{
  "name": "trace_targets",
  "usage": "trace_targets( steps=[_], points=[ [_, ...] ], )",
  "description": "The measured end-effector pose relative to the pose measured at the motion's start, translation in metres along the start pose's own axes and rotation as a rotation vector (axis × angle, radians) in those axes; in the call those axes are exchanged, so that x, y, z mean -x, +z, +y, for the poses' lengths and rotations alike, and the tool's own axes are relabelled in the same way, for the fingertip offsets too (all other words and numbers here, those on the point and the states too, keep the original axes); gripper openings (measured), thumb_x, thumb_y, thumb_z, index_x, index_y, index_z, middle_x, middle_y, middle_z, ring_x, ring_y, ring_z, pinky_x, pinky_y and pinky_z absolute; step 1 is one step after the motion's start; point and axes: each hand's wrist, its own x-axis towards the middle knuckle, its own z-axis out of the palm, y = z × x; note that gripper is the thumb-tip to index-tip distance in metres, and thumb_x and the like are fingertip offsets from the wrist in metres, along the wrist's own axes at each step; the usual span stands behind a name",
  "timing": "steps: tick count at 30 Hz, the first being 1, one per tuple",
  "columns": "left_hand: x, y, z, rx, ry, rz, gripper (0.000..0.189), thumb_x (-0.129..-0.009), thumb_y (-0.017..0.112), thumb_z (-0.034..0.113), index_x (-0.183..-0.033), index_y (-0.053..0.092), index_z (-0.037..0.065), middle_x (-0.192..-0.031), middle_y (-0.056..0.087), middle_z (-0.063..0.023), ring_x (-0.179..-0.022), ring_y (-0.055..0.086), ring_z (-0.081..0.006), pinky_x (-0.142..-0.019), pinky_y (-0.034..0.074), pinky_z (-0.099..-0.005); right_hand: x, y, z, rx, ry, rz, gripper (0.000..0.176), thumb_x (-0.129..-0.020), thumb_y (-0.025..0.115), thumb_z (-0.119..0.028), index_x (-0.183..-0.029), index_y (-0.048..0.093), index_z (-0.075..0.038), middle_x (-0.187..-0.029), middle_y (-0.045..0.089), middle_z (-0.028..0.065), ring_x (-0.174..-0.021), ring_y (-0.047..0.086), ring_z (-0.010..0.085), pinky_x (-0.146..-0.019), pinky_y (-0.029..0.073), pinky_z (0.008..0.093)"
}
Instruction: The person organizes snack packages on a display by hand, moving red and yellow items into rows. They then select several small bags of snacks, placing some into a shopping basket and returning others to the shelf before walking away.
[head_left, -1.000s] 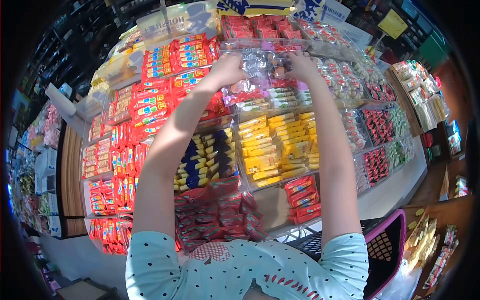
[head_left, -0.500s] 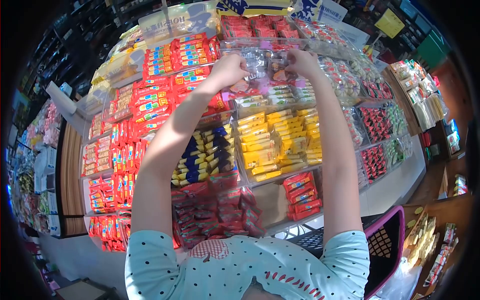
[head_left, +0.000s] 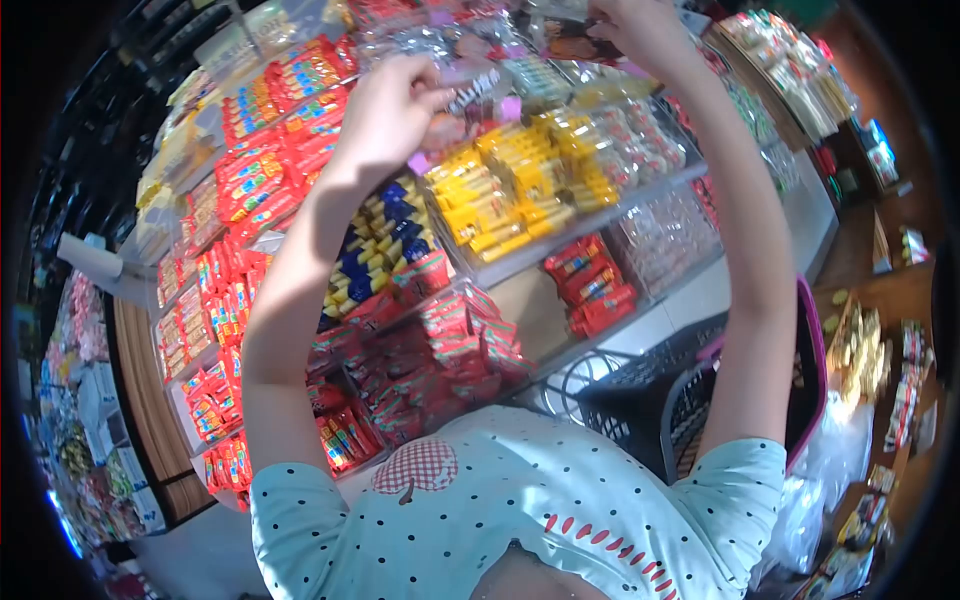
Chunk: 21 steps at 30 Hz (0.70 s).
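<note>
My left hand (head_left: 390, 112) is closed, thumb and fingers pinching the edge of a clear plastic package (head_left: 475, 92) with white lettering and pink tabs. Up at the top edge, my right hand (head_left: 640, 35) pinches clear plastic packaging with brownish contents (head_left: 582, 47). Whether the two are joined is hard to make out through glare and blur. Both are over the bins, above yellow-wrapped snacks (head_left: 510, 185). Below my left wrist lie blue-and-yellow wrapped snacks (head_left: 385, 240).
Red-wrapped snacks (head_left: 265, 175) fill the bins on the left, with more red packets (head_left: 440, 345) in front. A black basket with a purple rim (head_left: 815, 370) stands at my right side. Wooden shelves (head_left: 905, 300) with goods line the right.
My hands have moved farther apart and upward in view, the right one to the top edge. The packaging has shifted with them. The view has tilted and moved, showing more of the basket.
</note>
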Motion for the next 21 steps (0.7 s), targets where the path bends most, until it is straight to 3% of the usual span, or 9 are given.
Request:
trace_targets(
  steps=[1, 2, 3, 5, 9, 12, 17, 18, 21],
  points=[
    [0.013, 0.004, 0.011, 0.027, 0.097, 0.001, 0.017, -0.076, 0.068, 0.015, -0.083, 0.060, 0.001, -0.076, 0.057, -0.0098, -0.070, 0.054, -0.0209, -0.066, 0.044, -0.0333, 0.019, -0.015, -0.006, 0.169, -0.016, 0.008, 0.018, -0.071, 0.066, -0.020, -0.078, 0.062, -0.003, -0.068, 0.062, 0.0177, -0.068, 0.063, 0.0346, -0.062, 0.047, 0.0447],
    [0.027, 0.009, 0.026, 0.028, 0.058, -0.120, 0.016, -0.076, 0.067, 0.012, -0.085, 0.059, 0.002, -0.079, 0.056, -0.0098, -0.070, 0.054, -0.0206, -0.065, 0.044, -0.0329, 0.036, -0.023, -0.009, 0.224, 0.050, -0.046, 0.018, -0.073, 0.068, -0.020, -0.070, 0.061, -0.003, -0.066, 0.062, 0.0179, -0.072, 0.062, 0.0354, -0.090, 0.036, 0.0549],
    [0.041, 0.019, 0.036, 0.093, 0.029, -0.197, 0.015, -0.076, 0.067, 0.012, -0.084, 0.059, 0.003, -0.079, 0.055, -0.0101, -0.071, 0.055, -0.0215, -0.065, 0.044, -0.0323, 0.056, -0.027, -0.005, 0.231, 0.064, -0.064, 0.018, -0.073, 0.068, -0.020, -0.070, 0.061, -0.003, -0.066, 0.062, 0.0179, -0.072, 0.062, 0.0354, -0.090, 0.036, 0.0549],
    [0.069, 0.051, 0.054, 0.175, 0.040, -0.232, 0.016, -0.075, 0.068, 0.012, -0.083, 0.059, 0.003, -0.079, 0.055, -0.0112, -0.071, 0.056, -0.0242, -0.066, 0.045, -0.0334, 0.099, -0.032, 0.011, 0.304, 0.006, -0.155, 0.009, -0.075, 0.060, -0.014, -0.081, 0.061, -0.008, -0.081, 0.063, 0.0067, -0.085, 0.060, 0.0260, -0.091, 0.035, 0.0419],
    [0.117, 0.116, 0.078, 0.362, 0.069, -0.397, 0.016, -0.072, 0.068, 0.008, -0.081, 0.057, 0.000, -0.082, 0.056, -0.0159, -0.081, 0.057, -0.0339, -0.070, 0.046, -0.0407, 0.181, -0.048, 0.008, 0.209, 0.056, -0.225, 0.014, -0.072, 0.064, -0.014, -0.082, 0.060, -0.005, -0.075, 0.063, 0.0115, -0.080, 0.062, 0.0281, -0.089, 0.037, 0.0454],
    [0.149, 0.180, 0.068, 0.212, 0.022, -0.486, 0.021, -0.068, 0.072, 0.009, -0.082, 0.058, 0.001, -0.084, 0.058, -0.0174, -0.083, 0.058, -0.0357, -0.071, 0.047, -0.0419, 0.230, -0.067, -0.011, 0.200, 0.122, -0.282, 0.013, -0.071, 0.066, -0.012, -0.079, 0.058, -0.006, -0.084, 0.063, 0.0087, -0.088, 0.061, 0.0267, -0.090, 0.037, 0.0445],
    [0.182, 0.249, 0.024, 0.103, -0.078, -0.587, 0.038, -0.057, 0.080, 0.018, -0.084, 0.060, 0.002, -0.089, 0.062, -0.0209, -0.082, 0.061, -0.0392, -0.072, 0.050, -0.0450, 0.279, -0.089, -0.052, 0.203, 0.159, -0.322, 0.015, -0.072, 0.066, -0.011, -0.082, 0.058, -0.005, -0.084, 0.061, 0.0072, -0.091, 0.060, 0.0251, -0.091, 0.037, 0.0430],
    [0.181, 0.250, 0.023, 0.039, -0.115, -0.680, 0.046, -0.061, 0.081, 0.025, -0.095, 0.061, 0.001, -0.098, 0.061, -0.0224, -0.091, 0.061, -0.0382, -0.078, 0.050, -0.0453, 0.284, -0.091, -0.060, 0.179, 0.123, -0.315, 0.015, -0.072, 0.067, -0.011, -0.083, 0.058, -0.006, -0.083, 0.061, 0.0069, -0.091, 0.060, 0.0247, -0.091, 0.037, 0.0430],
    [0.183, 0.245, 0.026, -0.101, -0.184, -0.781, 0.036, -0.065, 0.077, 0.027, -0.087, 0.064, 0.002, -0.092, 0.064, -0.0210, -0.088, 0.063, -0.0379, -0.078, 0.051, -0.0455, 0.294, -0.083, -0.077, 0.147, 0.034, -0.302, 0.014, -0.072, 0.065, -0.014, -0.082, 0.058, -0.006, -0.080, 0.059, 0.0056, -0.091, 0.060, 0.0227, -0.092, 0.037, 0.0431]
  ],
)
